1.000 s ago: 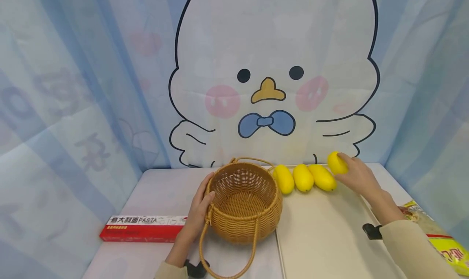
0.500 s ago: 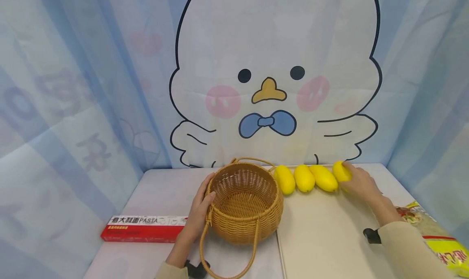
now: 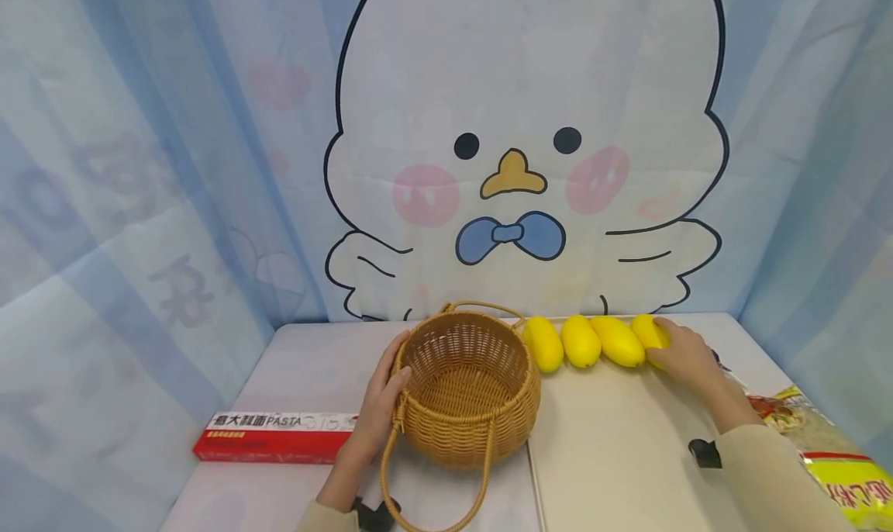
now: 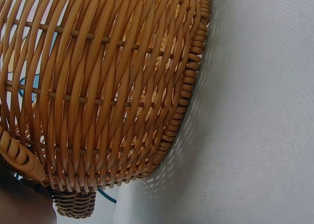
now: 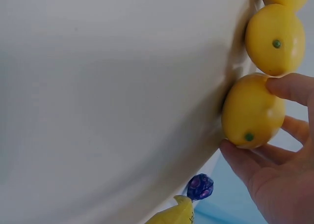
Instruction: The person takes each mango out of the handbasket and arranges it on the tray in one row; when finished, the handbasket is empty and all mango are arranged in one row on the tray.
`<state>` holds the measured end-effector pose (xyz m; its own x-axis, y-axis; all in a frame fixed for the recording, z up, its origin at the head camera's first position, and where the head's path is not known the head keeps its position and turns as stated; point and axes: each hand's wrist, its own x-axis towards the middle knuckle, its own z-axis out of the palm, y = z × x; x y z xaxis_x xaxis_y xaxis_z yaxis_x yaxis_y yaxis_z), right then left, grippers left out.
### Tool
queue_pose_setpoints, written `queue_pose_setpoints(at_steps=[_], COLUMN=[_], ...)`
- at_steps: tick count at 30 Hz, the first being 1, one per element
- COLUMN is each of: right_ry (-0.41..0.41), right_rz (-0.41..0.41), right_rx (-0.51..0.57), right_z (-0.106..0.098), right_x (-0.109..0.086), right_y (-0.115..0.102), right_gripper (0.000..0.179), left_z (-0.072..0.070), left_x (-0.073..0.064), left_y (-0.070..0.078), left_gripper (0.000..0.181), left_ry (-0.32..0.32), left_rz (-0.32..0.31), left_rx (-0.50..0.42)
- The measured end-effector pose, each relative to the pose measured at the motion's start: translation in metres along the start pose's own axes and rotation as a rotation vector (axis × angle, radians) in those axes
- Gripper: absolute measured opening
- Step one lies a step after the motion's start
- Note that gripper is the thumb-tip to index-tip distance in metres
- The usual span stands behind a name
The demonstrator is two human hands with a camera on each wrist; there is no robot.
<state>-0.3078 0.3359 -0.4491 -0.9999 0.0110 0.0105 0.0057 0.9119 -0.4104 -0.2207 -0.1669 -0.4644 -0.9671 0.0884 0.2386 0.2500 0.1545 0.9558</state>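
A round brown wicker basket point(image 3: 467, 443) stands left of the board, its handles folded outward. My left hand point(image 3: 380, 396) holds its left rim, the thumb over the edge; in the left wrist view the woven wall point(image 4: 103, 86) fills much of the frame. Several yellow mangoes point(image 3: 580, 342) lie in a row along the back of the cream board point(image 3: 607, 447). My right hand point(image 3: 691, 357) holds the rightmost mango point(image 5: 248, 108), its fingers and thumb around it. That mango sits at the row's end, right beside its neighbour point(image 5: 274, 40).
A red and white pasta box point(image 3: 272, 437) lies left of the basket. A yellow food packet point(image 3: 837, 462) lies at the right edge. Behind it, a small purple wrapped ball point(image 5: 200, 186) shows in the right wrist view. A printed curtain point(image 3: 519, 67) closes off the back.
My right hand has lowered the mango from above the back edge down to the right end of the row. The left hand and basket stay in place.
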Motion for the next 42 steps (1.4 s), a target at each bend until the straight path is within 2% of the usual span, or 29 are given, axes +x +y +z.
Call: queue_pose_setpoints(at_steps=[11, 17, 22, 29, 33, 38, 42], right_ry=[-0.005, 0.009, 0.017, 0.055, 0.074, 0.114, 0.165], right_rz=[0.018, -0.005, -0.020, -0.057, -0.098, -0.151, -0.206], right_rx=[0.039, 0.059, 0.034, -0.058, -0.090, -0.139, -0.178], right_z=[-0.002, -0.005, -0.009, -0.017, -0.021, -0.023, -0.025], right_x=[-0.007, -0.013, -0.017, -0.026, -0.031, -0.036, -0.041], right_y=[0.000, -0.001, -0.001, -0.005, -0.007, -0.006, -0.004], right_gripper=[0.076, 0.071, 0.070, 0.074, 0.075, 0.076, 0.076], left_z=[0.001, -0.001, -0.003, -0.010, -0.016, -0.028, -0.040], left_x=[0.002, 0.003, 0.002, 0.004, 0.007, 0.008, 0.007], left_y=[0.000, -0.001, -0.002, 0.002, 0.004, 0.001, 0.004], left_gripper=[0.052, 0.052, 0.052, 0.052, 0.054, 0.053, 0.053], left_ry=[-0.002, 0.007, 0.012, 0.000, -0.016, -0.024, -0.020], left_rz=[0.001, -0.010, -0.004, -0.018, 0.001, 0.020, 0.007], left_rx=[0.011, 0.019, 0.029, 0.058, 0.110, 0.250, 0.377])
